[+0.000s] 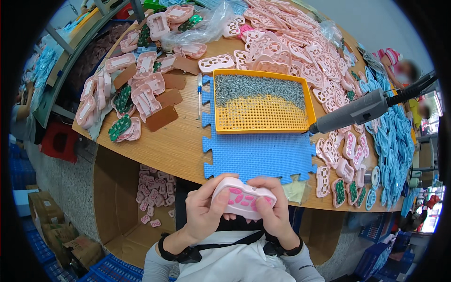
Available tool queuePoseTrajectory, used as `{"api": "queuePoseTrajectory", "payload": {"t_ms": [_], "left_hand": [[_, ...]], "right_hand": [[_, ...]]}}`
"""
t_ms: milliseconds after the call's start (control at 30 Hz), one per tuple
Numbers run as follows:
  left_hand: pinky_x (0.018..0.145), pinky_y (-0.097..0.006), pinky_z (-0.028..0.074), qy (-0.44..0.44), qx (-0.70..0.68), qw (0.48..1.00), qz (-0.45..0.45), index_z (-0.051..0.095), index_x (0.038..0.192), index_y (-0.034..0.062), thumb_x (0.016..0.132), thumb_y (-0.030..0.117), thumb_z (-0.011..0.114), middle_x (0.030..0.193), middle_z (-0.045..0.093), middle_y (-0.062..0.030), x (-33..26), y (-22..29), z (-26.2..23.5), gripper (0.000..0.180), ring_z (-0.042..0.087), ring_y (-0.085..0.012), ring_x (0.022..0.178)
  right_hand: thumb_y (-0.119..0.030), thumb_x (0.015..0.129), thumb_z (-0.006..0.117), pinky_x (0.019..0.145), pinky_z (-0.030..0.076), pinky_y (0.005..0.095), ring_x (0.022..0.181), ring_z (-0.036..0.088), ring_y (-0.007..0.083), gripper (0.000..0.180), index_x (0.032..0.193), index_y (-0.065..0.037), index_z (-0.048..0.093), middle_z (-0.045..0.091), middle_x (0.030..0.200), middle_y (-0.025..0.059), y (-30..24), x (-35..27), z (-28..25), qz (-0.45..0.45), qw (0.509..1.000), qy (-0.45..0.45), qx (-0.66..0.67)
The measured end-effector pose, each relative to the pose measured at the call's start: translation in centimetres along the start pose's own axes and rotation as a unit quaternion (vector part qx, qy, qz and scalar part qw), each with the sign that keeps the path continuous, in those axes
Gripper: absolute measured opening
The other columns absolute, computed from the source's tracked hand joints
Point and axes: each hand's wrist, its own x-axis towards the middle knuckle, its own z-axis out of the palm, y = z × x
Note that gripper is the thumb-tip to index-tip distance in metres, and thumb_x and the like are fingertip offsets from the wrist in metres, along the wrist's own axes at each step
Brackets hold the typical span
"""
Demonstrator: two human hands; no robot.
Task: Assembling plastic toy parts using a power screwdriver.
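A pale pink plastic controller-shaped casing (239, 185) with darker pink buttons is held up in front of my lap, its button face toward me. My left hand (203, 207) grips its left end, the thumb pressed on the buttons. Around the right end my right hand (278, 207) is closed, its thumb also on the button face. Just beyond the casing lies a blue foam mat (253, 157). On that mat sits a yellow tray (263, 129) with a perforated floor, many small screws (258, 87) heaped at its far side.
A grey electric screwdriver (352, 113) points at the tray's right corner. A thin screwdriver (199, 96) lies left of the tray. Pink shells (282, 51) pile up behind, blue ones (392, 145) at right. Below the table's left edge, a cardboard box (110, 202) holds pink casings.
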Motion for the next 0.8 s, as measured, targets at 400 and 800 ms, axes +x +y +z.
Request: {"api": "queuePoseTrajectory", "payload": {"t_ms": [400, 800], "left_hand": [[0.067, -0.029, 0.052, -0.013, 0.247, 0.953, 0.174, 0.049, 0.125, -0.0071, 0.073, 0.007, 0.068, 0.098, 0.062, -0.0193, -0.3, 0.5, 0.4, 0.057, 0.063, -0.0228, 0.079], [0.066, -0.023, 0.049, -0.144, 0.131, 0.981, -0.015, 0.060, 0.115, 0.0004, 0.075, 0.003, 0.063, 0.106, 0.065, -0.0093, 0.9, 3.1, -1.7, 0.041, 0.061, -0.0118, 0.086]], "right_hand": [[-0.006, 0.064, 0.077, 0.096, 0.040, 0.0396, 0.113, 0.049, 0.0335, 0.070, 0.126, -0.004, 0.045, 0.053, 0.118, 0.0145, -1.2, 1.8, -0.2, -0.217, 0.901, -0.008, -0.375], [-0.002, 0.061, 0.076, 0.095, 0.039, 0.0438, 0.114, 0.049, 0.0348, 0.067, 0.122, -0.002, 0.048, 0.053, 0.119, 0.0142, 0.8, 1.9, -2.2, -0.219, 0.926, -0.104, -0.290]]}}
